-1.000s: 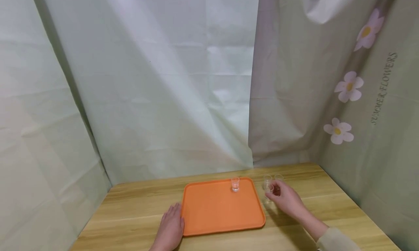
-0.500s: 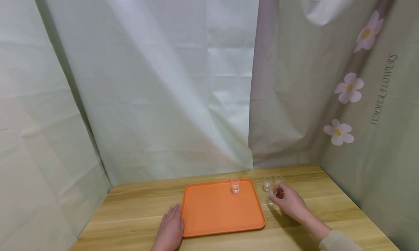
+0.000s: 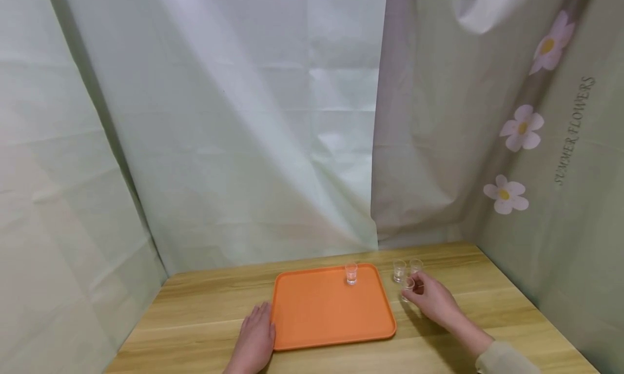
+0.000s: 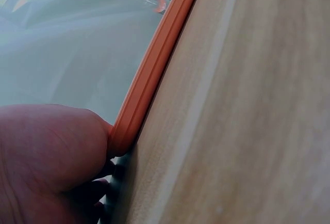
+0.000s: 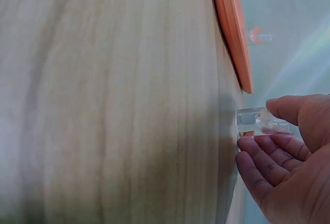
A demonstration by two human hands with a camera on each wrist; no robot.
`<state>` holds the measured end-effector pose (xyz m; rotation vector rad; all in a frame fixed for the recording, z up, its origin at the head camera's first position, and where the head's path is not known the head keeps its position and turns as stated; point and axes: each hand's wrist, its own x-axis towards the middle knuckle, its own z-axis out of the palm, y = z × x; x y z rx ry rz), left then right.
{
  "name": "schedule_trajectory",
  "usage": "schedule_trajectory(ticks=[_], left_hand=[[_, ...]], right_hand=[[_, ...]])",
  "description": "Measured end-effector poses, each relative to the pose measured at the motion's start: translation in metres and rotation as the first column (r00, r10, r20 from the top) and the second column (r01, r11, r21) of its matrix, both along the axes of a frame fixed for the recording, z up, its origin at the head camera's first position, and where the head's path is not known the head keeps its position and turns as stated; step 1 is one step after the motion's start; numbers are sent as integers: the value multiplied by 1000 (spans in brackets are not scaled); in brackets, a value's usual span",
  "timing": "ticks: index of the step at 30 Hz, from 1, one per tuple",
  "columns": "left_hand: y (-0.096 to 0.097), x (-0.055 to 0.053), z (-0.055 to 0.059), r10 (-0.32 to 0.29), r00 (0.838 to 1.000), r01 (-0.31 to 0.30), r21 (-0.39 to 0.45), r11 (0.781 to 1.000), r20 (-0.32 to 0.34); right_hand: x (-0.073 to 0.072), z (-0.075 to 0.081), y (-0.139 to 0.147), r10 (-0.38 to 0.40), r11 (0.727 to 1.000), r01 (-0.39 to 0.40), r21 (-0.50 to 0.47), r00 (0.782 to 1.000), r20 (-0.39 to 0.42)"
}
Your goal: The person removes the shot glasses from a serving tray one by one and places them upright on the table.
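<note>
A right hand (image 3: 435,301) is pinching a clear glass (image 3: 408,285) right of the orange tray (image 3: 331,310), whose left side a straight-fingered left hand (image 3: 254,335) is touching

The orange tray (image 3: 331,309), rectangular with rounded corners and a low raised rim, lay flat on the table (image 3: 205,303). The left hand (image 3: 253,333) rested against its left edge, near the close corner, fingers extended. To the right of the tray, the right hand (image 3: 434,298) held a small clear glass (image 5: 248,122) between thumb and fingers; it was upright, its base so low that contact with the table could not be told. A second glass (image 3: 351,275), also clear, stood upright inside the tray near the far right corner. Just beyond the held one, a third glass (image 3: 399,271) stood upright beside a fourth glass (image 3: 416,266), whose lower part was hidden by the right hand
</note>
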<state>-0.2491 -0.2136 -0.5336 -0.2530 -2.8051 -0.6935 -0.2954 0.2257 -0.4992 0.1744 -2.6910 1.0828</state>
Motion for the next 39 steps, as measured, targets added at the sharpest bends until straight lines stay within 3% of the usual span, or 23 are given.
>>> schedule_trajectory(ticks=[6,12,19,27,34,39], left_hand=[[-3,-4,-10,-5,998,6,21,1000,-68],[0,-1,-1,4,1000,-4,13,1000,-27],[0,-2,-2,4,1000,-4,13,1000,7],[-2,-7,-21,3,994,4,68,998,-113],[-2,-4,-8,2,1000,-1,23,1000,-25],[-1,-4,-11,3,996,1,45,999,-85]], right_hand=[[1,2,0,4,1000,-4,-3,1000,-4],[1,0,1,13,1000,-13,-7,1000,-8],[1,0,1,4,1000,-3,-23,1000,11],[3,6,0,10,1000,-10,-18,1000,1],[7,19,-6,11,1000,-11,-8,999,-47],[6,28,-16,27,1000,-25,15,995,-96]])
